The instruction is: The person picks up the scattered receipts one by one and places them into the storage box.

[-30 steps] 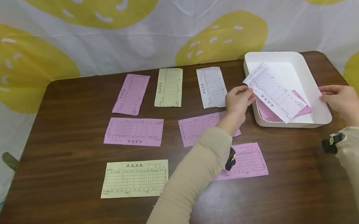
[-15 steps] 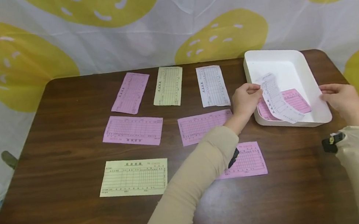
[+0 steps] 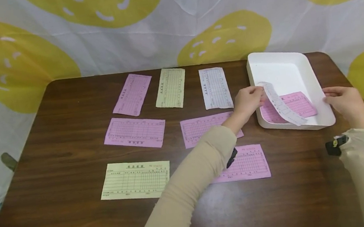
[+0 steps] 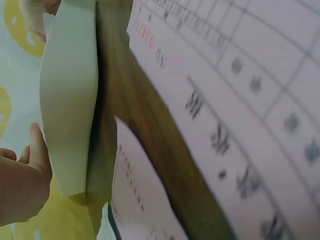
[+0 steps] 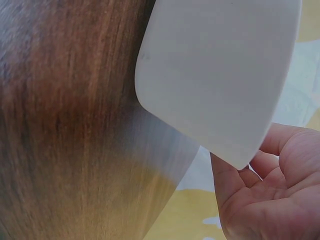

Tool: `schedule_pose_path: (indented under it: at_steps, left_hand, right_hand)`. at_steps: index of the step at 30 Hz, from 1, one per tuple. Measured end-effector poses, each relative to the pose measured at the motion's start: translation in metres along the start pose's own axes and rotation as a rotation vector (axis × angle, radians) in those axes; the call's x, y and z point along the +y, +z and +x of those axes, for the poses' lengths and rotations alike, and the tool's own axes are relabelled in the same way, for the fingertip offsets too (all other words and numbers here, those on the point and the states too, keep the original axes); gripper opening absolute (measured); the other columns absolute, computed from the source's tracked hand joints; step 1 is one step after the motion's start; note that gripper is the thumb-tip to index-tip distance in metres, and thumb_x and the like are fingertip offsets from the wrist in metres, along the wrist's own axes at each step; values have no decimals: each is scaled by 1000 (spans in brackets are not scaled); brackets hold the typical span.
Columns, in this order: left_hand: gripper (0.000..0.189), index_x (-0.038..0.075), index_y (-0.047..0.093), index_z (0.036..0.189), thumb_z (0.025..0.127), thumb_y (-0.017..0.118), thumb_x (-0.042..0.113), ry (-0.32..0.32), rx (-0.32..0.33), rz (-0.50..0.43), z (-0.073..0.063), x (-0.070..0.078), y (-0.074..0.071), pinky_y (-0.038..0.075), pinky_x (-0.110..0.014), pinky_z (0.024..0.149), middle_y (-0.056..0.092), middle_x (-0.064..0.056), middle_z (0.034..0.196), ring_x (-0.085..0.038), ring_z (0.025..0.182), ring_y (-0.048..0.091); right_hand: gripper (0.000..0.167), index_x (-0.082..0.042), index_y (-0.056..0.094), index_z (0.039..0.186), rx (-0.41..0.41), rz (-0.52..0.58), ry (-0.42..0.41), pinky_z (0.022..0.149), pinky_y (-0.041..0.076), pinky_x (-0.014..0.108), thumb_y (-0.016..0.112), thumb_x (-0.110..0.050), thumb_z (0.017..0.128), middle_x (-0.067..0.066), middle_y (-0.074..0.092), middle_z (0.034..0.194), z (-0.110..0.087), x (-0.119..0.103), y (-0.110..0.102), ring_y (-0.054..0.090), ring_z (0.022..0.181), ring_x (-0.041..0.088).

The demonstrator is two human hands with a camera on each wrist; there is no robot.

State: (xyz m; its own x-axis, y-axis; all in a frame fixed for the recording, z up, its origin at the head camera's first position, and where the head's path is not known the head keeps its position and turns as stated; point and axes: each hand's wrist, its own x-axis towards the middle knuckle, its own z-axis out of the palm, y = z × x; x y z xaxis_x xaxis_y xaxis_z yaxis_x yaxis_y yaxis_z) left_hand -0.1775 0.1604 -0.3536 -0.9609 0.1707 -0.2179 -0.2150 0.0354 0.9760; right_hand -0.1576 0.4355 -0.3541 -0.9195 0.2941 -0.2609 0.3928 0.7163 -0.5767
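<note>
My left hand (image 3: 249, 101) is at the left rim of a white tray (image 3: 317, 87), pinching the upper end of a white receipt slip (image 3: 280, 103). The slip bends down into the tray, over pink receipt slips (image 3: 297, 105) lying at its near end. In the left wrist view the same hand (image 4: 22, 187) shows beside the tray's pale wall (image 4: 70, 100), its fingertips hidden behind the rim. On the other side my right hand (image 3: 349, 100) grips the tray's right wall between thumb and fingers, as the right wrist view shows (image 5: 270, 185).
Loose slips lie on the brown table (image 3: 70, 141): pink ones (image 3: 135, 132), a yellow one at the front (image 3: 135, 180), another yellow one (image 3: 170, 88) and a white one (image 3: 215, 87) at the back. A patterned cloth (image 3: 146, 39) hangs behind the table.
The white slip has gone from lying nearly flat and slanted over the tray to bent and lower inside it. The left hand moved right, then slightly back; the right hand stays at the tray.
</note>
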Motion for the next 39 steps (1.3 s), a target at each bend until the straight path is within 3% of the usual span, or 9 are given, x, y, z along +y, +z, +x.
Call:
schedule_pose_path:
  at_steps: [1,5,12,19,25,27,33,38,39]
  left_hand:
    - [29,2,66,116,98,49,16,0,-12,-15,0,0,-2,58,-15,68,73,-14,106,-22,92,72]
    - [30,-2,63,118,99,48,15,1,-55,-45,2,1,-13,59,-19,71,70,-18,109,-26,97,70]
    - [29,-4,62,117,100,48,15,-17,-85,-23,12,3,-49,60,-25,75,67,-21,112,-30,99,67]
    - [31,1,60,121,100,48,20,-33,-111,122,16,4,-107,59,-27,80,65,-17,114,-23,98,65]
    - [31,-1,59,121,99,49,18,-25,-52,216,13,6,-162,55,-17,68,64,-18,111,-13,81,58]
    - [31,-1,59,121,100,48,19,-13,-43,291,10,6,-183,56,-20,71,64,-19,114,-16,85,59]
    - [32,3,58,124,99,46,19,96,-21,752,-9,5,-245,51,-39,97,59,-16,129,-28,115,57]
    - [34,-1,55,126,98,45,15,77,41,793,-22,3,-289,50,-42,97,56,-21,132,-34,114,58]
    - [34,-1,55,126,97,45,14,71,59,789,-23,2,-297,51,-42,96,57,-22,131,-34,113,59]
  right_hand:
    - [49,11,42,136,-11,-1,-4,57,43,7,47,-18,96,-35,41,66,-4,-5,0,41,70,-11]
    - [50,10,41,137,-17,-7,3,57,43,7,47,-18,97,-37,39,64,-4,-4,0,41,71,-11]
    - [35,-10,57,128,20,-16,7,55,47,17,50,-21,96,-21,56,78,9,10,1,48,76,-3]
    - [49,10,43,136,-10,-27,7,56,45,14,46,-18,96,-35,40,66,-3,-2,1,43,68,-9]
    - [43,2,50,133,9,-10,-2,56,47,15,49,-18,95,-27,50,72,4,4,2,45,71,-7]
    - [43,4,50,133,8,-5,-10,56,46,12,49,-17,95,-29,49,70,3,2,4,44,71,-9]
    - [46,9,47,132,4,-17,-17,54,46,12,49,-19,95,-28,49,71,13,10,8,46,73,-5]
    - [47,6,47,135,4,-32,-2,55,46,15,49,-21,96,0,64,93,18,14,8,52,82,5]
    - [42,-1,52,132,8,-31,1,56,46,16,49,-21,96,-1,64,92,17,12,8,52,82,5]
